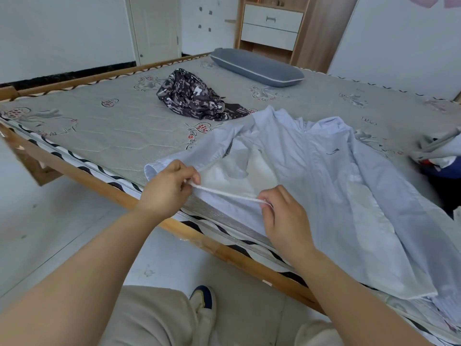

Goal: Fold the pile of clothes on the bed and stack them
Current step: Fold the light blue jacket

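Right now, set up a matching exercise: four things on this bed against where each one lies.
Things:
1. light blue jacket
2. patterned dark garment
3. grey pillow
4. heap of clothes

Places:
A. at the far side of the mattress
B. at the right edge of the view
C. spread at the near edge, held by both hands
D. crumpled mid-mattress

Pairs: 1-C, 2-D, 3-A, 4-B

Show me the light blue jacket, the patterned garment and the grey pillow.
light blue jacket [324, 171], head view, on its front panel.
patterned garment [192, 96], head view, middle of the crumpled heap.
grey pillow [257, 67], head view, its top face.
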